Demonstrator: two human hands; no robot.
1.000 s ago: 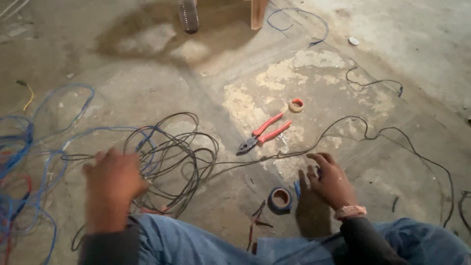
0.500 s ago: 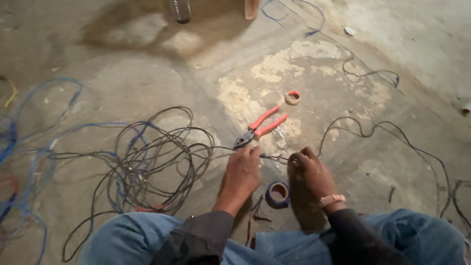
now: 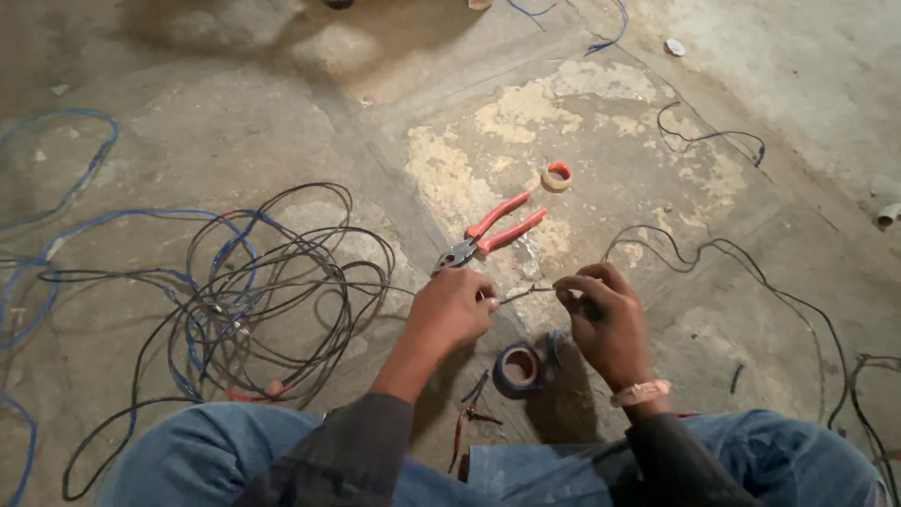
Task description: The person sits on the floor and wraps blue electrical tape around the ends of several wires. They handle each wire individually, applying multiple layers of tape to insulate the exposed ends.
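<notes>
wire ends (image 3: 527, 294) stretched between the left hand (image 3: 453, 310) and right hand (image 3: 605, 324), both pinched shut on them above the floor near the pliers (image 3: 490, 233); thin, limp and light, they seemed best gripped close to the tips.

wire joint (image 3: 527, 294): too thin to tell | blue cable (image 3: 28, 282): cut off left | left fingers (image 3: 486, 299): curled under

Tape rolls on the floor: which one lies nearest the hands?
The blue tape roll, just below both hands; the small red-cored roll lies farther off, beyond the pliers.
</notes>
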